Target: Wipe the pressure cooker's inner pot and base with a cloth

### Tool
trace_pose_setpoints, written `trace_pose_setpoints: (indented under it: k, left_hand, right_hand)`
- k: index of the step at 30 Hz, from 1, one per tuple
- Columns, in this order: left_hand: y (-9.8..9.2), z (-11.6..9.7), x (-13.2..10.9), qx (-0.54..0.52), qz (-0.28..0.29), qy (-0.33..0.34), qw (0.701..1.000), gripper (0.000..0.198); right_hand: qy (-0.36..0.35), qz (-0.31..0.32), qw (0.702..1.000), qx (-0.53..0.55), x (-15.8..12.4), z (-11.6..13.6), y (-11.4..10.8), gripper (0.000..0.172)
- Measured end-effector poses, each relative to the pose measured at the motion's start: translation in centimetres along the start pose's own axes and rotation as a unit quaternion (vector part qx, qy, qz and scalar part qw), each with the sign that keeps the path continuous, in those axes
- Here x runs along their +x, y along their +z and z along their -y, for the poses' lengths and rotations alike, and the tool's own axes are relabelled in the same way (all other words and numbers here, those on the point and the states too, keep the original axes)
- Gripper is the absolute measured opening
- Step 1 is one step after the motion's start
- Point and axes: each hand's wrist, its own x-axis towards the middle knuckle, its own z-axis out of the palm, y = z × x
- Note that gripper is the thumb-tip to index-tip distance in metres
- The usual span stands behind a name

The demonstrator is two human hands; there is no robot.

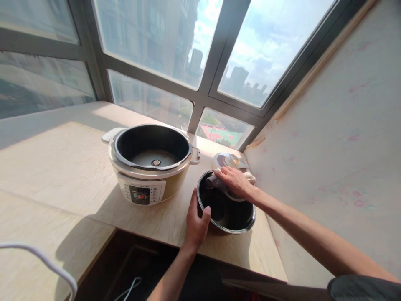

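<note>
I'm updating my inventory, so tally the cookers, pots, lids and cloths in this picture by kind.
Cookers: 1, the open cooker body
Pots: 1, the black pot
Lids: 1, the white lid
Cloths: 1, the cloth in the right hand's grip
Total: 4

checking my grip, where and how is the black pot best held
The black pot is probably best gripped by its rim from the left, thumb over it and palm toward the outside, where the left hand is. The rim is round and no handle shows, while the right hand and cloth take up the far side.
</note>
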Motion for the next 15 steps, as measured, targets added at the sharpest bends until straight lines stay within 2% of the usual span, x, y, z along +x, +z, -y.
trace_pose_setpoints:
  k: [3,6,8,10,13,15]
  left_hand:
    - [-0.2,0.2,0.2,0.011,0.039,0.018,0.999,0.07]
    - [-0.3,0.2,0.2,0.023,0.065,0.037,0.997,0.07]
    - [-0.3,0.2,0.1,0.029,0.058,0.038,0.997,0.071]
    - [-0.1,0.3,-0.1,0.039,0.042,0.033,0.998,0.072]
    - [0.3,0.4,-0.3,0.052,0.028,0.034,0.998,0.074]
    - [0.5,0.4,-0.4,0.05,0.022,0.036,0.998,0.073]
  right_hand:
    - [0.013,-0.082,0.995,0.052,1.0,2.4,0.8,0.038]
    - [-0.029,-0.136,0.98,0.145,1.2,4.7,1.3,0.036]
    - [-0.062,-0.147,0.966,0.203,0.8,5.7,1.5,0.032]
    - [-0.1,-0.126,0.955,0.251,0.1,6.0,1.9,0.024]
    - [-0.149,-0.057,0.946,0.281,-1.0,5.8,2.8,0.012]
    - [-0.161,0.001,0.952,0.261,-1.6,5.5,3.4,0.014]
